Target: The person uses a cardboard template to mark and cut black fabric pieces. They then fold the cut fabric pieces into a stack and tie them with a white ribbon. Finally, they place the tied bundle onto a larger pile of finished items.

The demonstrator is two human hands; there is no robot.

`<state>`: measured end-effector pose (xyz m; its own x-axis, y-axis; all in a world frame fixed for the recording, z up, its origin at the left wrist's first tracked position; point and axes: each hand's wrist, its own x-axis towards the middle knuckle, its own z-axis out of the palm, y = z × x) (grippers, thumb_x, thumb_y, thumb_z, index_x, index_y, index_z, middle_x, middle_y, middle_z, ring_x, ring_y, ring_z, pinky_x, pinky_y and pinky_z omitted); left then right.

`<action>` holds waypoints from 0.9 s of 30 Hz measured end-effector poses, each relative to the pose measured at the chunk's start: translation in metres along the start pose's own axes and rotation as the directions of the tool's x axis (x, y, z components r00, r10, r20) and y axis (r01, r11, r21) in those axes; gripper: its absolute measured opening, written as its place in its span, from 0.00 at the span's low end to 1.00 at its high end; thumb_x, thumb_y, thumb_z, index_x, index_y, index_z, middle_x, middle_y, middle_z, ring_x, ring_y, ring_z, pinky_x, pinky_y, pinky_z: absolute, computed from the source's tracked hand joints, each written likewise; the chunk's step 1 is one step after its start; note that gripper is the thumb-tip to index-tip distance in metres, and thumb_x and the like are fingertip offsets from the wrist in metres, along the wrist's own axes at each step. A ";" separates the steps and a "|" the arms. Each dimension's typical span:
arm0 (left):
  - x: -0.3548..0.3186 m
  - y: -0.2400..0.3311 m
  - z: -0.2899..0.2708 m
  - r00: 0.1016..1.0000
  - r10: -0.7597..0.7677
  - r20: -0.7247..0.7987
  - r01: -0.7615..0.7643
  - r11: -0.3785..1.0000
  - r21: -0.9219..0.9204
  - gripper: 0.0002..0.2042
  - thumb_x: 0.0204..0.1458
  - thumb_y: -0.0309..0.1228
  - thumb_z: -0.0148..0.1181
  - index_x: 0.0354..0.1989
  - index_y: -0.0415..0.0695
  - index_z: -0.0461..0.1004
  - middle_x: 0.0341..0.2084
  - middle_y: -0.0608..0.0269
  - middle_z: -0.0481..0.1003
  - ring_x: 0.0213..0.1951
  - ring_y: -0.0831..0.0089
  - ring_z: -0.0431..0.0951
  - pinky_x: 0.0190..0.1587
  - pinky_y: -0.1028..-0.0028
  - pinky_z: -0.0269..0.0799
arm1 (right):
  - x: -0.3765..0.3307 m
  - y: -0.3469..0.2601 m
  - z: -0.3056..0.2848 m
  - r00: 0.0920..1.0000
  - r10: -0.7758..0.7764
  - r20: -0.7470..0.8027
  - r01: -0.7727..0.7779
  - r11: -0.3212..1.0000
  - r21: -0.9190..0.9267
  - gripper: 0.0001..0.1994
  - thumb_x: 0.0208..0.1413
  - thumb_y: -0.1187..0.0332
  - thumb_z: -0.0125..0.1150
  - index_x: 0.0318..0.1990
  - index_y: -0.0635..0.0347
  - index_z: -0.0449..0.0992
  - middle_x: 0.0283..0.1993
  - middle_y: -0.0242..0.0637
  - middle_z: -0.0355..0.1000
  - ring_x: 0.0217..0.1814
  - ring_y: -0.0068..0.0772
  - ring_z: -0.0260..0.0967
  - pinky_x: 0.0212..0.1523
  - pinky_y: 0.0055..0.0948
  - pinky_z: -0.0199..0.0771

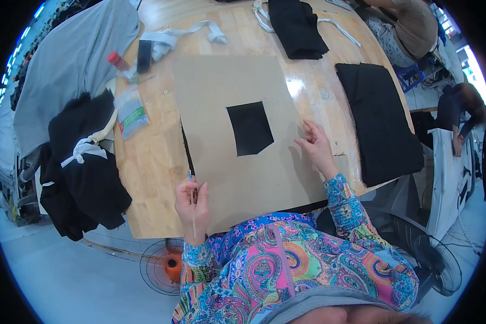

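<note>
Beige card template (216,108) lies flat mid-worktop (151,178) over black cloth (251,129) exposed through its cut window; placement appears done, but no mark is discernible on that cloth, so any pen work seems left. The left hand's (193,208) grip is closed around a slim pen (194,220); the right hand's (317,147), at the template's right edge, is open and apparently empty. Counted: one template, one window, one pen, two folded black fabric stacks (380,124) (297,29), one tied black bundle (94,178).

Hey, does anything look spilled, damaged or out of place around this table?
I see no spill or damage. Only the white strip lies crumpled beyond the cardboard sheet, looking untidy against the flat black fabric at right.
</note>
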<state>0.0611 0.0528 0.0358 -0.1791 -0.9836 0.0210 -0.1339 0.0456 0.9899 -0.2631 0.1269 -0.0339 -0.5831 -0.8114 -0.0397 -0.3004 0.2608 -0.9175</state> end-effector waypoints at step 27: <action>0.030 -0.015 -0.159 0.390 0.152 -0.908 -0.006 0.987 0.163 0.08 0.57 0.26 0.51 0.42 0.40 0.61 0.40 0.54 0.69 0.39 0.65 0.71 0.42 0.68 0.72 | -0.089 -0.029 -0.005 0.720 -0.444 0.533 0.603 0.780 -0.165 0.12 0.41 0.68 0.69 0.35 0.56 0.76 0.48 0.37 0.68 0.56 0.42 0.63 0.57 0.42 0.61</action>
<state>0.2130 -0.0050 0.0439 0.7946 -0.5355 0.2860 -0.2901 0.0789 0.9537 -0.2058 0.1943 -0.0014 0.1156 -0.9790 0.1678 -0.7109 -0.1995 -0.6744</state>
